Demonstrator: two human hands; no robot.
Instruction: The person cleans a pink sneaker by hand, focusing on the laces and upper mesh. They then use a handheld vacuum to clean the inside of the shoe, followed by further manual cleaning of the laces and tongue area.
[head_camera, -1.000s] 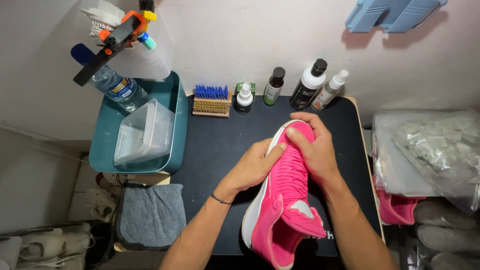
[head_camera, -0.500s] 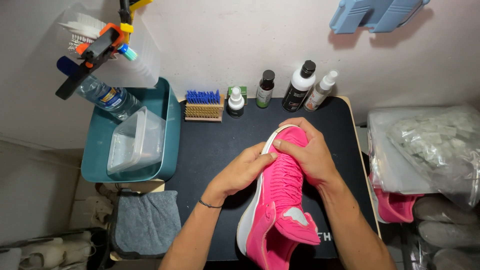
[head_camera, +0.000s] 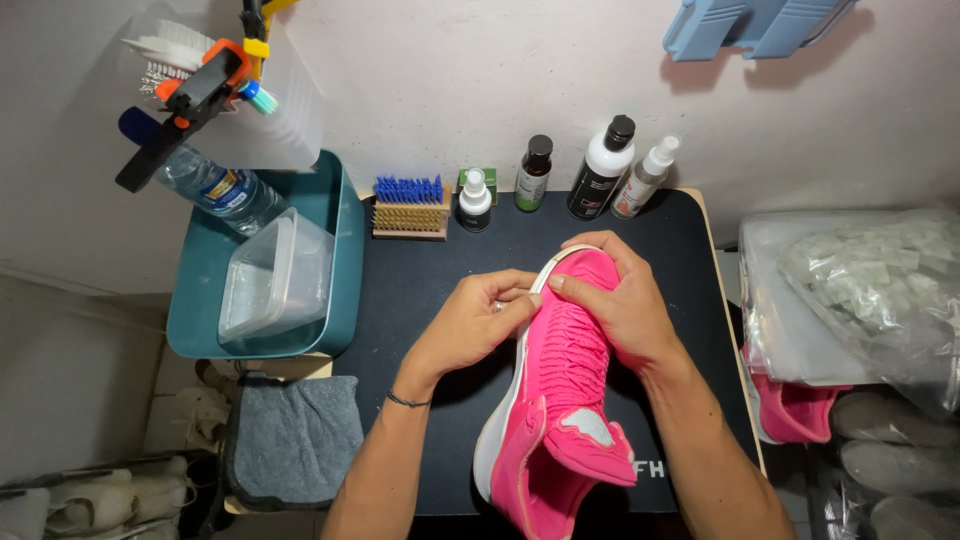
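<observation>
Black rubbery mat (head_camera: 420, 290), both hands gripping ribbed pink sneaker (head_camera: 565, 380)

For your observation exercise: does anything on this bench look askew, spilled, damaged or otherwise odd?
Little stands out. The clear tub sits tilted in the teal tray, and a water bottle leans over the tray's edge. No spill or damage shows. Both hands, left and right, grip the pink shoe on the black mat.
</observation>
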